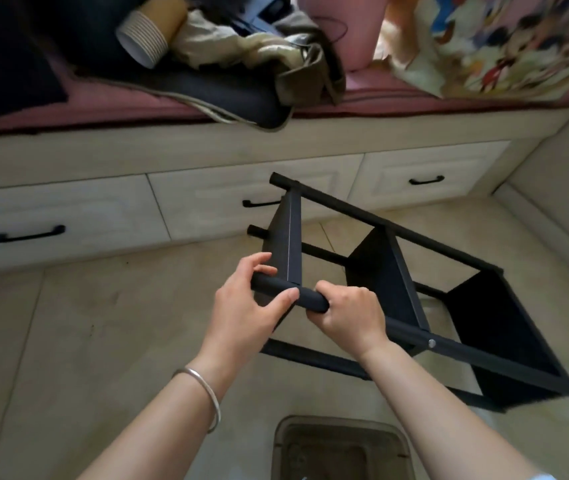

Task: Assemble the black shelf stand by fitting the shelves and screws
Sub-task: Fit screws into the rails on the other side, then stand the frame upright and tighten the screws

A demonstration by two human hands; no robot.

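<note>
Both hands meet at the middle of the frame on one black post of the shelf stand. The left hand curls around the post near its free end, thumb laid along the top and fingers wrapped behind, touching the first shelf panel. The right hand is clenched over the same post just beside the left, knuckles up. A silver bangle circles the left wrist.

From the hands the stand runs off toward the lower right of the frame, lying on its side above the tiled floor. Three dark shelf panels sit between its long posts, and a small silver screw shows on the near post just right of the right wrist.

Behind the stand, across the middle of the frame, are cream drawers with black handles. A stack of paper cups lies at upper left on a bed with a pink cover. A translucent bin sits at bottom centre.
</note>
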